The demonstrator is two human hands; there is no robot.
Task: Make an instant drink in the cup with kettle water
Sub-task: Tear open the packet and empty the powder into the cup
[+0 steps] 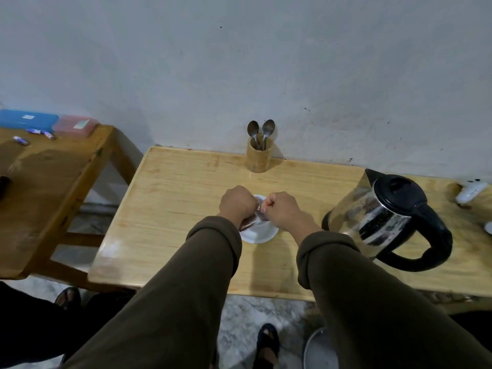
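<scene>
A white cup (259,233) stands in the middle of the light wooden table (173,209), partly hidden by my hands. Just above it, my left hand (237,204) and my right hand (282,210) both pinch a small dark sachet (251,221), which hangs between them over the cup. Both fists are closed on its top edge. To the right of the cup sits a steel kettle (383,219) with a black lid and handle. Whether the sachet is torn cannot be told.
A bamboo holder (257,157) with two spoons stands at the back by the wall. A white object (470,193) lies at the far right. A second wooden table (50,182) at left carries blue and pink boxes (29,120) and small sachets. Feet show below.
</scene>
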